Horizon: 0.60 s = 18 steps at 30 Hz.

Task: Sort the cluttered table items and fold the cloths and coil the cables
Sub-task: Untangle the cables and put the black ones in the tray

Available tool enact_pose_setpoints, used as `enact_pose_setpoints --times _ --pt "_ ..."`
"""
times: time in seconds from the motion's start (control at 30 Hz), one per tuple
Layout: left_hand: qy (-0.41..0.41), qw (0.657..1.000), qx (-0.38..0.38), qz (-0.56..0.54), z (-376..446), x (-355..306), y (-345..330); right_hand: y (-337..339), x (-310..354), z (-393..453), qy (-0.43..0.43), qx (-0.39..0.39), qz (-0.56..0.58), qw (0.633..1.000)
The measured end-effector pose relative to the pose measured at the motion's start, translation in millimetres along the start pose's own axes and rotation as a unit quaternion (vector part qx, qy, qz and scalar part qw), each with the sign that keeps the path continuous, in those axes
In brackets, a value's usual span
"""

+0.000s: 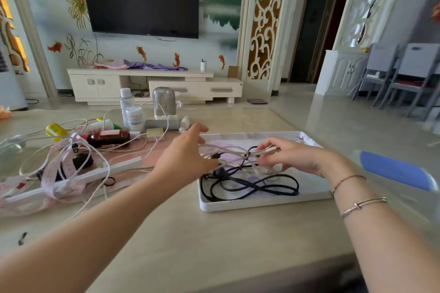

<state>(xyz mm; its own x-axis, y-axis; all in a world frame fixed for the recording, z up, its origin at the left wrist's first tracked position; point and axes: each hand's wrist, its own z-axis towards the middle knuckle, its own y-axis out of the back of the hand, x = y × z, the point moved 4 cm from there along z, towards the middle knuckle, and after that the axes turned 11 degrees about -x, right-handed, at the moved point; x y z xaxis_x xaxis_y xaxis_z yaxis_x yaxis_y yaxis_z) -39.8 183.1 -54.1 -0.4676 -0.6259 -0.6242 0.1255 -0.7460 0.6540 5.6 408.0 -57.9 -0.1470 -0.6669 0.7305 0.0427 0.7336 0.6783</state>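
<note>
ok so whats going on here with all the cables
A person is sorting cables at a table. Both hands are over a white tray: the right hand pinches a bundle of white cable near its plug end, and the left hand holds the same bundle at its other side. A black cable lies loosely looped in the tray under it. To the left, more white cables, a pink measuring tape and bottles are still in a tangle.

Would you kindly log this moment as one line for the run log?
left hand: holds white cable | right hand: pinches its plug end | black cable: loose in white tray
</note>
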Motion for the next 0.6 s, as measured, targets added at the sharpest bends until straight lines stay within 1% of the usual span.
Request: enact_pose_setpoints --times 0.03,0.1,0.2,0.23,0.27,0.33,0.37,0.4,0.47,0.53,0.6 --pt "-0.012 1.000 0.000 0.004 0 -1 -2 1 -3 2 -0.004 -0.009 -0.021 1.000" --pt "-0.051 0.998 0.022 -0.004 -4 -6 -7 6 -4 3 0.000 -0.030 -0.021 0.999" --pt "-0.126 0.983 0.102 0.087 -14 -10 -24 7 8 -2 0.047 -0.092 0.001 0.995" --pt "-0.131 0.977 0.130 0.106 -17 -9 -29 3 12 -3 0.071 -0.118 -0.023 0.990" --pt "-0.135 0.972 0.152 0.118 -19 -8 -35 -4 14 -3 0.101 -0.135 -0.080 0.982" --pt "-0.138 0.962 0.177 0.154 -21 -6 -47 -27 13 -1 0.133 -0.121 -0.228 0.957" --pt "-0.134 0.960 0.174 0.173 -22 -5 -51 -38 9 0 0.123 -0.098 -0.271 0.950" --pt "-0.129 0.956 0.175 0.196 -22 -3 -55 -45 3 1 0.103 -0.076 -0.291 0.948" --pt "-0.133 0.938 0.187 0.259 -23 -1 -64 -49 -4 4 0.070 -0.054 -0.291 0.953" --pt "-0.163 0.922 0.182 0.301 -20 -5 -70 -47 -6 6 0.061 -0.056 -0.285 0.955" --pt "-0.172 0.924 0.168 0.296 -14 -11 -76 -44 -8 9 0.056 -0.066 -0.257 0.963"
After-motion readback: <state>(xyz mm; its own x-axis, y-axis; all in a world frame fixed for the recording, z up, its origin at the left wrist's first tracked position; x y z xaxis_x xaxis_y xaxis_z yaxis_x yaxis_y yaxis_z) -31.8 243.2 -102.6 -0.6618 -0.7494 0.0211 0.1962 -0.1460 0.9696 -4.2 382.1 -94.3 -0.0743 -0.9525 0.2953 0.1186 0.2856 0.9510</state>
